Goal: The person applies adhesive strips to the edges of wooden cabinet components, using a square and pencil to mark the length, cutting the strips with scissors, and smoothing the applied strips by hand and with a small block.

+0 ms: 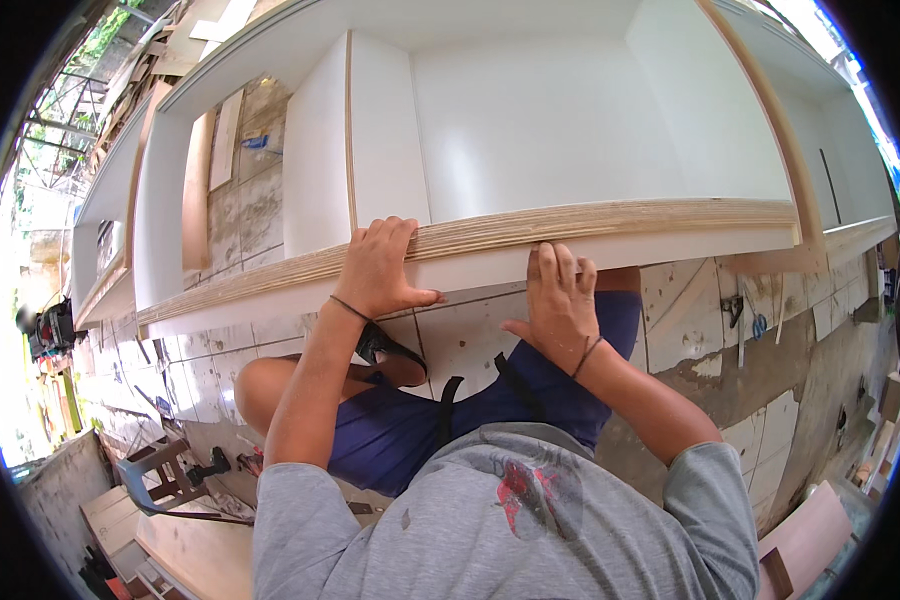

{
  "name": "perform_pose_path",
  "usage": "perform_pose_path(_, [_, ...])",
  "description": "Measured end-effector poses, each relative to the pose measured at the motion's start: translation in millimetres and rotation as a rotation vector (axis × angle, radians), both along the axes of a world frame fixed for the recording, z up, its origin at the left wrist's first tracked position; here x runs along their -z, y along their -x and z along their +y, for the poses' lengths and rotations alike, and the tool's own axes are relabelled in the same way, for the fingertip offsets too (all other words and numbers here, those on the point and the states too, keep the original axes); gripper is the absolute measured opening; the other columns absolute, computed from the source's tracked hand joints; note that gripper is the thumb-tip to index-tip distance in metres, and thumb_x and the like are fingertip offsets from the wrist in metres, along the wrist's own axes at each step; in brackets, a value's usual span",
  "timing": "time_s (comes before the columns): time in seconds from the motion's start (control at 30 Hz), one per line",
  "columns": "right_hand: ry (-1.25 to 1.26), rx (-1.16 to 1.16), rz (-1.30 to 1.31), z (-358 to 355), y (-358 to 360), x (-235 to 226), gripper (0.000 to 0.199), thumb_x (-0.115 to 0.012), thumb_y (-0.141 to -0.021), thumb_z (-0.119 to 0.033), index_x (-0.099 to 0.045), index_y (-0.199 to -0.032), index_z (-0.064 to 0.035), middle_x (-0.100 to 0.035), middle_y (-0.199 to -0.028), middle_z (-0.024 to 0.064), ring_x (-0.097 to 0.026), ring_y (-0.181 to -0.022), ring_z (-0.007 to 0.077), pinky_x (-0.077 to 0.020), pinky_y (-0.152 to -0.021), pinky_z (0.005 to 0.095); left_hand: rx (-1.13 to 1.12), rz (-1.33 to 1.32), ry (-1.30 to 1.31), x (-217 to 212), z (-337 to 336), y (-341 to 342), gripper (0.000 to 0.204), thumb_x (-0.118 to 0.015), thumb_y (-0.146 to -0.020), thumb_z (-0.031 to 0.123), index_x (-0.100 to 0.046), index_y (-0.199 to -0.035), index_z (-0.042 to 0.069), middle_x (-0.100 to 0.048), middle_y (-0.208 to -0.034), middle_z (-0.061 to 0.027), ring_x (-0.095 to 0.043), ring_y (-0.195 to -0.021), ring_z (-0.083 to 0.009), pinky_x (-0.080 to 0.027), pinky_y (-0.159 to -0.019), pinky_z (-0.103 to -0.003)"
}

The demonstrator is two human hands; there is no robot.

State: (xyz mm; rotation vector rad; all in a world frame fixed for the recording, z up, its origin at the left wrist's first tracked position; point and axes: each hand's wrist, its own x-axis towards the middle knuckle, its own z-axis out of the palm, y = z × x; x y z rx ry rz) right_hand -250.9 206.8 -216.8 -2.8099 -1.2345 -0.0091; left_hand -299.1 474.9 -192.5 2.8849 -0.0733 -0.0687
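A long white board (480, 262) with a layered plywood edge (610, 219) runs across the near side of a large white cabinet frame (530, 110). My left hand (375, 270) hooks its fingers over the plywood edge, thumb stretched to the right along the board's near side. To the right of it, my right hand (563, 295) bends its fingers onto the same board, fingertips at the lower line of the plywood, thumb pointing left. No tool shows in either hand. The fingertips' far side is partly hidden at the left hand.
An upright divider (350, 130) splits the cabinet, with an opening at left. Tiled floor (460, 330) lies beneath my legs. A blue-grey plastic chair (160, 475) and a black power drill (208, 466) are at lower left. Scissors with blue handles (760, 326) lie on the floor at right.
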Motion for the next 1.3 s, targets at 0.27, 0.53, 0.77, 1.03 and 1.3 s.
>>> perform_pose_path(0.27, [-0.270,-0.053,0.058,-25.8,2.6,5.8,0.066,-0.070,-0.076,-0.040,-0.054,-0.127,-0.0020,-0.046,-0.132,0.0140,-0.038,-0.130,0.0310,-0.0295,-0.104,0.0517,-0.081,-0.260,0.029,34.9,1.7,-1.9,0.067,-0.073,-0.070,0.062,-0.055,-0.101,0.005,-0.057,-0.091,-0.0119,-0.055,-0.088,-0.0337,-0.042,-0.079,-0.045])
perform_pose_path(0.53, [0.081,0.890,0.542,-230.0,141.2,228.7,0.048,-0.064,-0.081,-0.032,-0.058,-0.123,-0.0091,-0.048,-0.134,0.0177,-0.046,-0.125,0.0376,-0.0395,-0.099,0.0540,-0.072,-0.291,-0.064,38.2,-1.0,-3.3,0.064,-0.066,-0.077,0.065,-0.054,-0.098,0.006,-0.054,-0.085,-0.0101,-0.053,-0.083,-0.0313,-0.039,-0.075,-0.044])
perform_pose_path(0.77, [0.354,0.467,0.733,-214.4,222.9,307.1,0.044,-0.061,-0.087,-0.034,-0.054,-0.130,-0.0257,-0.048,-0.138,0.0092,-0.045,-0.128,0.0319,-0.0348,-0.103,0.0572,-0.073,-0.282,-0.058,37.5,7.3,-1.5,0.066,-0.065,-0.077,0.066,-0.053,-0.097,0.004,-0.052,-0.085,-0.0111,-0.052,-0.081,-0.0318,-0.039,-0.075,-0.043])
perform_pose_path(1.03, [0.273,0.624,0.770,-223.8,180.0,267.9,0.040,-0.053,-0.091,-0.031,-0.055,-0.126,-0.0133,-0.054,-0.128,0.0116,-0.053,-0.118,0.0307,-0.0403,-0.095,0.0558,-0.089,-0.307,-0.067,38.6,2.7,-2.1,0.069,-0.062,-0.078,0.068,-0.053,-0.099,0.003,-0.051,-0.086,-0.0121,-0.052,-0.083,-0.0336,-0.038,-0.076,-0.045])
perform_pose_path(1.3, [0.478,0.788,0.833,-197.8,226.0,335.3,0.050,-0.050,-0.092,-0.034,-0.045,-0.138,-0.0146,-0.054,-0.135,0.0147,-0.059,-0.115,0.0334,-0.0487,-0.087,0.0535,-0.104,-0.257,-0.045,31.2,-2.3,-4.6,0.067,-0.064,-0.076,0.067,-0.053,-0.098,0.005,-0.052,-0.087,-0.0123,-0.053,-0.083,-0.0341,-0.039,-0.074,-0.045])
